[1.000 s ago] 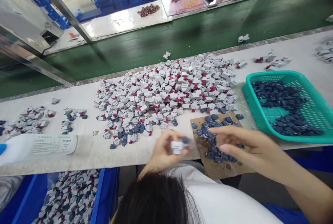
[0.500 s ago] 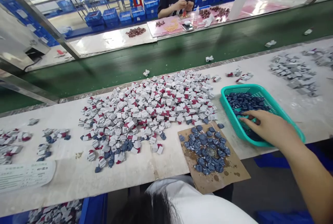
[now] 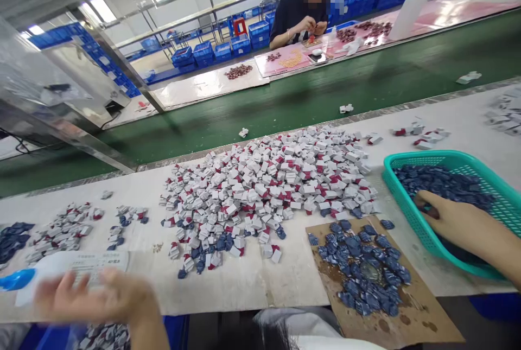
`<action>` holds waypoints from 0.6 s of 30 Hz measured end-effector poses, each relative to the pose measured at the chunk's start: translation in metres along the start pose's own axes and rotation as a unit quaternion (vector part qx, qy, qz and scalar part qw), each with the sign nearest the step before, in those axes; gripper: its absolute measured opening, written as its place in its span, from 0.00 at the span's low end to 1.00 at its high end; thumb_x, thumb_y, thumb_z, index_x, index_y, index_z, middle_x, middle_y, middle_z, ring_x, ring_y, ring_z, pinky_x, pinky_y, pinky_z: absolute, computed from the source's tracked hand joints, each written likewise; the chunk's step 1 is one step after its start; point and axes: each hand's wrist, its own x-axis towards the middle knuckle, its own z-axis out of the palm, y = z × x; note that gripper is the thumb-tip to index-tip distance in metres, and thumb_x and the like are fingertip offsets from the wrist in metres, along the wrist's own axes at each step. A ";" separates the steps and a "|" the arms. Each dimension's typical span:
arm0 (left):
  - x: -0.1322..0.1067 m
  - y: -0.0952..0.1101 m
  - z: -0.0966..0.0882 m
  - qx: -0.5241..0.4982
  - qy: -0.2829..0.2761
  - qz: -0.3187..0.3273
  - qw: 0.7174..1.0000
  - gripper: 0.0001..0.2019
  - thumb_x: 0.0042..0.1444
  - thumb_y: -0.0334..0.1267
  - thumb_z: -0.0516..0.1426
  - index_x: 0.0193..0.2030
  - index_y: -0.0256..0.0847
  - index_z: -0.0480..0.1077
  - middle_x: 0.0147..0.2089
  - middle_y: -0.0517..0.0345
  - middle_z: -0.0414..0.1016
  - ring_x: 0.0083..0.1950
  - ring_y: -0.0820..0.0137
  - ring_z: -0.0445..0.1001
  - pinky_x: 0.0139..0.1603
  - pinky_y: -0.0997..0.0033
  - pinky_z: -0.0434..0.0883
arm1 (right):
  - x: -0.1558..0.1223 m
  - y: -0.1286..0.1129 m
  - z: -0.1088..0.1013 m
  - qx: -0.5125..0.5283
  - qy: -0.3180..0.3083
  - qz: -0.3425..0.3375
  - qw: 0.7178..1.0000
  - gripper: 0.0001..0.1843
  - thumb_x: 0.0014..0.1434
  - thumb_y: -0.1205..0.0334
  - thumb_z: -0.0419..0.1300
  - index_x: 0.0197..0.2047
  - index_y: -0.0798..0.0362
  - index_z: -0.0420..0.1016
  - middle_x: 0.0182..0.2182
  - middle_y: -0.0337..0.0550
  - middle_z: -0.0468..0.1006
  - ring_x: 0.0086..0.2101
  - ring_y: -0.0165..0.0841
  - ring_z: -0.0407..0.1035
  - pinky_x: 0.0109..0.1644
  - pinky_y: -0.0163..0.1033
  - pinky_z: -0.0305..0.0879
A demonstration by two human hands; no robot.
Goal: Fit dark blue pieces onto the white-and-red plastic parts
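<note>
Teal plastic basket [image 3: 407, 214]: stands on the bench [image 3: 285, 296] at the right of the view and holds a layer of small dark blue pieces [image 3: 443, 182]. The right hand [image 3: 456, 225] lies inside the basket, fingers together and slightly curled, fingertips among the dark blue pieces. Whether it is clamped on a piece cannot be determined from this view.

The left hand [image 3: 97, 298] is at the near edge of the bench, blurred, open, with fingers apart. No held item is visible. It is nearest to a white plastic bottle [image 3: 24, 287] lying on its side, with a blue end and a printed label [image 3: 97, 262].

A cardboard sheet [image 3: 427, 317] lies directly left of the basket, at the bench edge, and carries a loose spread of dark blue pieces [image 3: 366, 274]. A large heap of white pieces with red and dark blue parts [image 3: 268, 187] occupies the bench centre, just beyond the sheet. Smaller groups of similar pieces [image 3: 63, 233] lie toward the left. A blue bin [image 3: 175, 331] stands below the near bench edge.

Beyond the bench runs a green conveyor belt [image 3: 285, 116]. A co-worker [image 3: 297, 19] sits at the far bench, both hands raised together in front of the torso.
</note>
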 end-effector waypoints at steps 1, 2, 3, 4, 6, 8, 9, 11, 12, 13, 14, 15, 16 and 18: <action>0.018 0.023 0.030 -0.028 0.071 0.044 0.996 0.33 0.50 0.41 0.48 0.65 0.69 0.53 0.71 0.66 0.54 0.71 0.50 0.54 0.53 0.45 0.69 | 0.004 -0.002 -0.001 -0.004 -0.005 0.007 1.000 0.03 0.58 0.61 0.51 0.34 0.50 0.63 0.26 0.48 0.76 0.21 0.41 0.68 0.23 0.39 0.56; 0.035 0.047 0.064 -0.050 0.031 0.081 0.995 0.30 0.54 0.40 0.46 0.66 0.62 0.54 0.70 0.60 0.58 0.68 0.51 0.60 0.55 0.47 0.69 | 0.007 -0.003 -0.002 -0.008 -0.009 0.012 1.000 0.03 0.57 0.61 0.52 0.33 0.50 0.62 0.26 0.48 0.76 0.22 0.41 0.69 0.24 0.39 0.56; 0.051 0.069 0.102 -0.049 -0.100 0.119 0.987 0.29 0.57 0.39 0.45 0.67 0.55 0.53 0.69 0.54 0.60 0.66 0.53 0.63 0.55 0.50 0.70 | 0.009 -0.005 -0.003 -0.010 -0.010 0.016 1.000 0.04 0.57 0.61 0.52 0.32 0.51 0.62 0.26 0.48 0.76 0.23 0.41 0.69 0.25 0.39 0.57; 0.065 0.090 0.142 -0.028 -0.252 0.148 0.956 0.28 0.60 0.38 0.44 0.69 0.48 0.51 0.69 0.49 0.60 0.65 0.56 0.64 0.57 0.54 0.69 | 0.011 -0.006 -0.005 -0.011 -0.008 0.020 1.000 0.04 0.57 0.60 0.52 0.32 0.51 0.61 0.26 0.49 0.76 0.24 0.42 0.70 0.26 0.40 0.58; 0.085 0.123 0.216 -0.007 -0.381 0.176 0.908 0.26 0.62 0.37 0.50 0.67 0.39 0.57 0.64 0.43 0.67 0.61 0.59 0.69 0.57 0.62 0.70 | 0.010 -0.006 -0.009 -0.007 0.004 0.027 1.000 0.06 0.59 0.58 0.52 0.34 0.51 0.62 0.26 0.51 0.75 0.24 0.43 0.69 0.27 0.40 0.57; 0.094 0.143 0.274 0.026 -0.458 0.189 0.868 0.23 0.61 0.37 0.54 0.63 0.36 0.62 0.61 0.39 0.69 0.60 0.58 0.70 0.58 0.61 0.69 | 0.002 -0.003 -0.014 0.006 0.022 0.033 0.999 0.09 0.60 0.56 0.50 0.38 0.52 0.63 0.25 0.52 0.74 0.23 0.43 0.68 0.27 0.41 0.56; 0.095 0.148 0.296 0.042 -0.485 0.192 0.852 0.22 0.61 0.38 0.56 0.61 0.35 0.64 0.60 0.40 0.70 0.58 0.58 0.71 0.58 0.58 0.69 | -0.005 -0.001 -0.017 0.017 0.033 0.035 0.999 0.11 0.61 0.55 0.49 0.40 0.52 0.64 0.26 0.52 0.74 0.24 0.42 0.68 0.28 0.41 0.56; 0.093 0.152 0.324 0.068 -0.524 0.201 0.825 0.17 0.62 0.40 0.57 0.56 0.36 0.68 0.56 0.44 0.72 0.54 0.59 0.73 0.55 0.54 0.71 | -0.029 0.000 -0.019 0.047 0.050 0.035 0.997 0.14 0.62 0.53 0.48 0.45 0.51 0.66 0.30 0.49 0.76 0.28 0.40 0.70 0.31 0.40 0.60; 0.091 0.151 0.333 0.080 -0.541 0.205 0.812 0.16 0.62 0.41 0.57 0.54 0.37 0.69 0.55 0.47 0.73 0.53 0.61 0.73 0.54 0.53 0.72 | -0.044 -0.002 -0.018 0.075 0.062 0.024 0.995 0.15 0.62 0.51 0.49 0.47 0.49 0.67 0.33 0.48 0.77 0.30 0.39 0.71 0.33 0.40 0.61; 0.088 0.148 0.339 0.092 -0.553 0.210 0.801 0.15 0.62 0.42 0.57 0.52 0.37 0.70 0.54 0.48 0.73 0.52 0.61 0.73 0.53 0.52 0.72 | -0.060 -0.006 -0.015 0.107 0.072 0.004 0.992 0.17 0.62 0.49 0.49 0.48 0.48 0.67 0.35 0.46 0.77 0.32 0.38 0.71 0.35 0.39 0.63; 0.086 0.145 0.344 0.102 -0.562 0.214 0.793 0.15 0.62 0.43 0.57 0.51 0.37 0.70 0.53 0.49 0.73 0.52 0.62 0.73 0.53 0.52 0.72 | -0.076 -0.013 -0.012 0.142 0.075 -0.023 0.987 0.19 0.62 0.47 0.49 0.49 0.47 0.68 0.37 0.45 0.77 0.33 0.37 0.72 0.35 0.38 0.64; 0.085 0.142 0.347 0.112 -0.566 0.216 0.788 0.14 0.62 0.43 0.57 0.51 0.37 0.71 0.53 0.49 0.73 0.52 0.62 0.73 0.54 0.52 0.71 | -0.091 -0.022 -0.006 0.177 0.074 -0.055 0.980 0.20 0.62 0.45 0.49 0.50 0.47 0.69 0.37 0.44 0.78 0.32 0.36 0.72 0.35 0.37 0.65; 0.084 0.139 0.349 0.120 -0.566 0.216 0.787 0.14 0.62 0.42 0.57 0.50 0.37 0.71 0.53 0.49 0.73 0.53 0.62 0.73 0.55 0.51 0.71 | -0.105 -0.032 0.000 0.203 0.062 -0.088 0.973 0.20 0.63 0.44 0.48 0.50 0.47 0.69 0.37 0.45 0.78 0.32 0.36 0.72 0.34 0.37 0.66; 0.085 0.135 0.350 0.133 -0.560 0.210 0.791 0.13 0.60 0.39 0.59 0.49 0.35 0.71 0.51 0.48 0.74 0.53 0.61 0.73 0.55 0.51 0.70 | -0.125 -0.052 0.015 0.220 0.034 -0.147 0.964 0.18 0.65 0.47 0.47 0.48 0.49 0.68 0.36 0.45 0.79 0.31 0.36 0.73 0.33 0.37 0.67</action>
